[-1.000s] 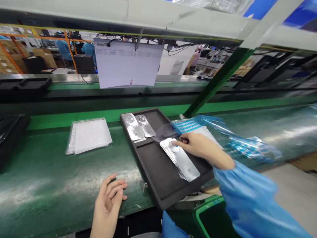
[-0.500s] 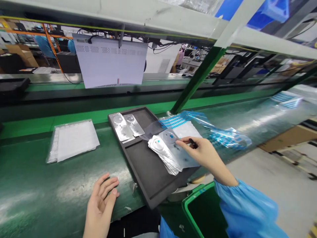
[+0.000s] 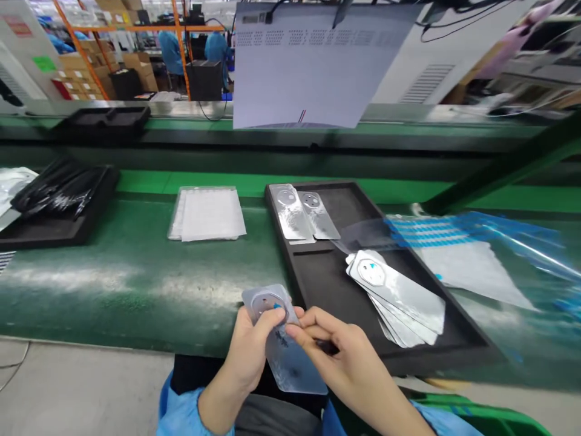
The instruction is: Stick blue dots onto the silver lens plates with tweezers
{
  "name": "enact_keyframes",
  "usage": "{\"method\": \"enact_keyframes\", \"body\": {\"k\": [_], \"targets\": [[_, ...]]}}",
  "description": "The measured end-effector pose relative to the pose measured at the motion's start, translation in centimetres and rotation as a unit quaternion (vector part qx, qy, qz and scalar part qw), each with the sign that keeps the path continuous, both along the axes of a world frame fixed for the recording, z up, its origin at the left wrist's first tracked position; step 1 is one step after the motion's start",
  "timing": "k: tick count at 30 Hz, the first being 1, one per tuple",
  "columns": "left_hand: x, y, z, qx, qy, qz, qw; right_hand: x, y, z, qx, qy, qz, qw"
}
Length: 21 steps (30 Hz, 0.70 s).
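A thin translucent grey phone back panel (image 3: 295, 363) with a round camera ring and a small blue tab is held up in front of my body. My left hand (image 3: 247, 351) is closed on its left edge, thumb lying over the ring near the tab. From the other side, my right hand (image 3: 345, 357) pinches the panel's right edge just below the ring. Something small and dark shows inside the curled right fingers; I cannot make it out. To the right, a fanned stack of silvery panels (image 3: 403, 297) lies on the black tray (image 3: 327, 284).
Two groups of silvery panels (image 3: 295, 212) occupy the tray's far compartment. White sheets (image 3: 211, 215) lie left of it. Blue-striped clear film (image 3: 503, 227) and a white sheet (image 3: 481, 272) are at the right. Another black tray (image 3: 82, 227) holds black plastic at far left.
My right hand has carried the grey panel from beside the silvery stack to in front of me. My left hand, open before, has closed on it. The view has turned left.
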State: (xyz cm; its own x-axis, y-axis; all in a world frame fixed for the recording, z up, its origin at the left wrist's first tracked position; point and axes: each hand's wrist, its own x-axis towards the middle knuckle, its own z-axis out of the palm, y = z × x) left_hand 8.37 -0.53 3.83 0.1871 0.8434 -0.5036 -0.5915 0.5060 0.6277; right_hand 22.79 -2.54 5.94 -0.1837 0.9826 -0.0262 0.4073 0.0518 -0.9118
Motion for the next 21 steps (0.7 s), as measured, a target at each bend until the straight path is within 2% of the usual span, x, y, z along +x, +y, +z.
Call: {"method": "enact_keyframes", "body": {"k": [5,10,13,16,19,21], "targets": [[0.0,-0.4,-0.3,-0.031,-0.009,0.035,0.999,-0.5,-0.1,-0.1,0.01,-0.011,-0.002,1.0],[-0.8,-0.6,-0.4,-0.007,-0.009,-0.009,1.0,-0.8,-0.1,-0.7,0.009,-0.004,-0.023,1.0],[-0.9,-0.7,-0.7,0.026,0.021,-0.014,0.999,-0.4,0.0,-0.1,0.013,-0.023,-0.005,1.0],[-0.8,-0.7,-1.2,0.072,0.104,-0.005,0.992,0.3,0.3,1.2,0.112,-0.103,-0.003,0.988],[-0.8,-0.7,-1.5,0.097,0.158,0.007,0.983,0.8,0.7,1.9,0.241,-0.2,0.041,0.949],[-0.8,-0.8,-1.6,0.099,0.167,0.014,0.981,1.0,1.1,1.8,0.276,-0.257,0.095,0.921]]}}
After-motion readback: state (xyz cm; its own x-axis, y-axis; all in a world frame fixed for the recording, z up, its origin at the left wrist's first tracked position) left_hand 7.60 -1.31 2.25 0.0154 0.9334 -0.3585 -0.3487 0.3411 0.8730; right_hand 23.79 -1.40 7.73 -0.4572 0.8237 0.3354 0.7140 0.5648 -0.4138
